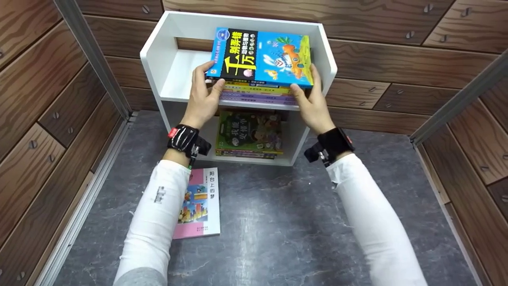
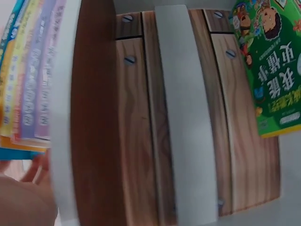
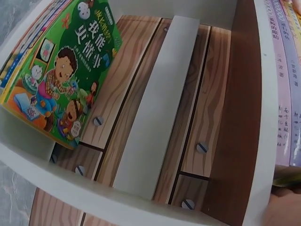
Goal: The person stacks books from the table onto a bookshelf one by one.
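Note:
A blue picture book [image 1: 274, 55] with a rabbit and a carrot car on its cover lies on top of a stack of books [image 1: 258, 96] on the upper shelf. My left hand [image 1: 201, 97] grips its left end, fingers along the side and thumb at the front edge. At the right end, my right hand [image 1: 313, 101] holds it the same way, thumb at the front corner. Yellow and purple spines show beneath it, also as book spines [image 2: 33, 80] in the left wrist view. Both hands appear only partly in the wrist views.
The white shelf unit [image 1: 152, 59] stands against wood-patterned panels [image 1: 381, 63]. On its lower shelf lies a stack topped by a green book [image 1: 250, 131]. A pink and white book [image 1: 212, 206] lies on the grey floor [image 1: 278, 222], partly behind the left sleeve.

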`<state>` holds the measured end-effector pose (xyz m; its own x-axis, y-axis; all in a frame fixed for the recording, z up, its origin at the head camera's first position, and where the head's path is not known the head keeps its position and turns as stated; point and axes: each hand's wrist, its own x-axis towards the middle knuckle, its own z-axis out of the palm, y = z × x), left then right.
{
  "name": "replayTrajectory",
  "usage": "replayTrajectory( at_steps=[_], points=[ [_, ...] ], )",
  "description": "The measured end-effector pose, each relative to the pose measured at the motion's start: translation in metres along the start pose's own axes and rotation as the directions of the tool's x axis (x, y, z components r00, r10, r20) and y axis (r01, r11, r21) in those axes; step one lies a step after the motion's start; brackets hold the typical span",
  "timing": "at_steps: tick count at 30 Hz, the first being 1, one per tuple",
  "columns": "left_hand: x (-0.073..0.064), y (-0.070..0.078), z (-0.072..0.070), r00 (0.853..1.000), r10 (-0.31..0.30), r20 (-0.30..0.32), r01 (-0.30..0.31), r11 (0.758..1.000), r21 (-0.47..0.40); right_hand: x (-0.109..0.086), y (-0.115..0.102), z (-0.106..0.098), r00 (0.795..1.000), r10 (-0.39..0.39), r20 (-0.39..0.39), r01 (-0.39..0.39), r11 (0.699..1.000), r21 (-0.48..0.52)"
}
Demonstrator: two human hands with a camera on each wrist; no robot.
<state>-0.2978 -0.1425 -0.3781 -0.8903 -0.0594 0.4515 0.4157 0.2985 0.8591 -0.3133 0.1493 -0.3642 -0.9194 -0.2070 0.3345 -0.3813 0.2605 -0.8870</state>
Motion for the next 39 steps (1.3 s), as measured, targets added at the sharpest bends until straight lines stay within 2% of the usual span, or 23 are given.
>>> replayTrajectory(
  at_steps=[3, 5, 15, 23, 30, 39],
  points=[
    [-0.0007, -0.0053, -0.0008, 1.0, 0.001, 0.0, -0.001, 0.998, -0.067, -0.0004, 0.0001, 0.0028, 1.0, 0.008, 0.004, -0.008, 1.0, 0.002],
    [-0.0005, -0.0068, -0.0012, 1.0, 0.002, 0.002, -0.001, 0.997, -0.08, -0.0005, -0.0001, 0.0031, 1.0, 0.015, 0.0, -0.015, 1.0, -0.006],
    [0.0014, -0.0078, -0.0037, 1.0, 0.006, 0.006, -0.006, 1.0, -0.014, 0.0006, -0.0038, 0.0014, 0.998, 0.053, -0.031, -0.055, 0.996, -0.076],
    [0.0, -0.0085, -0.0034, 1.0, 0.024, -0.012, -0.024, 1.0, -0.006, -0.0006, -0.0025, 0.0023, 0.997, 0.066, -0.044, -0.072, 0.987, -0.142],
    [-0.0019, -0.006, -0.0029, 0.999, 0.042, 0.006, -0.042, 0.999, 0.004, -0.0027, -0.0035, 0.0019, 0.997, 0.052, -0.051, -0.058, 0.99, -0.132],
    [-0.0028, -0.0067, -0.0027, 1.0, 0.017, 0.001, -0.017, 1.0, 0.006, -0.002, -0.0018, 0.0023, 0.997, 0.05, -0.051, -0.056, 0.991, -0.125]
  ],
)
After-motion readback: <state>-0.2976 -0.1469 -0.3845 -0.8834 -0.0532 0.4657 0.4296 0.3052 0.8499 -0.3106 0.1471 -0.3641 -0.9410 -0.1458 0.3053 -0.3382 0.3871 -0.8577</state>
